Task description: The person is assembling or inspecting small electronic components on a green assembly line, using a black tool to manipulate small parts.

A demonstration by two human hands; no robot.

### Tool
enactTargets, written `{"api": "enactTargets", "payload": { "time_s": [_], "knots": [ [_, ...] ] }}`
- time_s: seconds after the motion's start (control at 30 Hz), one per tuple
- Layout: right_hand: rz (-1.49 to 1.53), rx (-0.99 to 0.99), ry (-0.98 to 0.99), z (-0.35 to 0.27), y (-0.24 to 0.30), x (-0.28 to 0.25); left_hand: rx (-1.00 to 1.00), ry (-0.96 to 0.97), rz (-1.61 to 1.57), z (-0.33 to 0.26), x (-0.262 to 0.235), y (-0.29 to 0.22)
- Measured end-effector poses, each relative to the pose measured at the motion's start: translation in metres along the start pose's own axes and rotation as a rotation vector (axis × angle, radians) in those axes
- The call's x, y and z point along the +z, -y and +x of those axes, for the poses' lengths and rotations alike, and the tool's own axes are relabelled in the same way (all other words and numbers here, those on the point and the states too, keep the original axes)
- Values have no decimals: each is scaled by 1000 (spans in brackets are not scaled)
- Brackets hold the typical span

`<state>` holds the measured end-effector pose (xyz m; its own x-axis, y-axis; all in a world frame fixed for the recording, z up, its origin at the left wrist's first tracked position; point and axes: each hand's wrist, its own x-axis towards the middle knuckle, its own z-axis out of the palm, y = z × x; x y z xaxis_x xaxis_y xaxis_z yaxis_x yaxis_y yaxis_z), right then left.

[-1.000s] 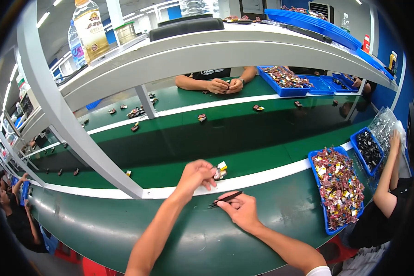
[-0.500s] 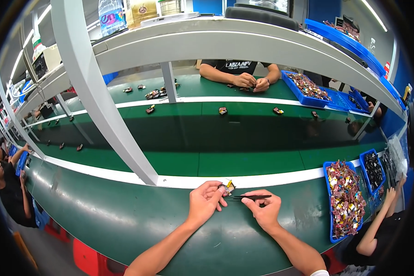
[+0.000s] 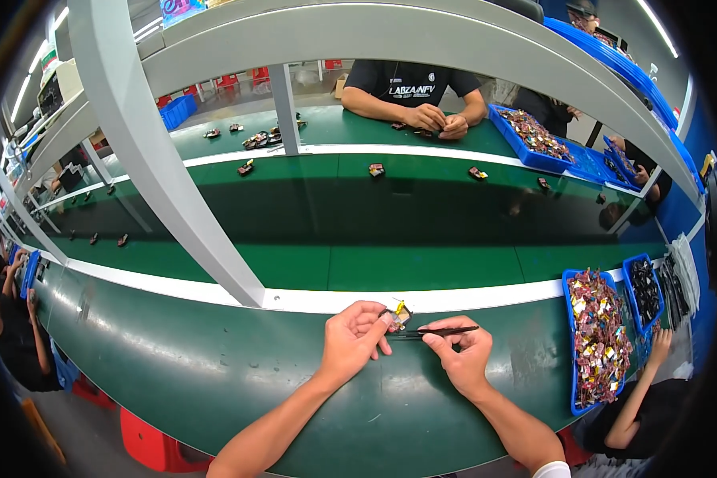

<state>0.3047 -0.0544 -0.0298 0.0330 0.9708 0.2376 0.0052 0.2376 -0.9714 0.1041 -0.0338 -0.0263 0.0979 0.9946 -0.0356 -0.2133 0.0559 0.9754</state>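
My left hand (image 3: 352,341) pinches a small yellow and black part (image 3: 397,315) just above the green table, close to the white stripe. My right hand (image 3: 464,358) grips black tweezers (image 3: 438,331) that lie level, their tip pointing left at the small part. Both hands sit close together at the near edge of the green bench (image 3: 215,374).
A blue tray (image 3: 572,279) full of small coloured parts lies at my right, a second blue tray (image 3: 631,267) of dark parts beyond it, with another person's hand (image 3: 659,344) beside them. Across the green belt (image 3: 422,215) a person in a black shirt (image 3: 410,80) works. A grey slanted post (image 3: 159,159) rises at left.
The view has tilted down and closed in on the bench. My hands have come closer together, the tweezers' tip now reaching the small part in my left hand.
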Motion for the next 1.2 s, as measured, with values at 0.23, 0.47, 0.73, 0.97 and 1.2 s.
{"api": "enactTargets", "payload": {
  "time_s": [0.23,0.47,0.73,0.97,1.2],
  "knots": [
    [-20,57,-10,-2,4,-5,4,30,20,1,3,1],
    [65,61,28,0,2,0,43,29,51,-1,0,5],
    [53,26,26,0,-1,-3,50,37,78,-2,5,0],
    [101,98,-16,2,-3,-3,108,25,118,-2,8,2],
    [222,250,-18,4,8,-5,256,6,232,-5,11,6]
  ]
}}
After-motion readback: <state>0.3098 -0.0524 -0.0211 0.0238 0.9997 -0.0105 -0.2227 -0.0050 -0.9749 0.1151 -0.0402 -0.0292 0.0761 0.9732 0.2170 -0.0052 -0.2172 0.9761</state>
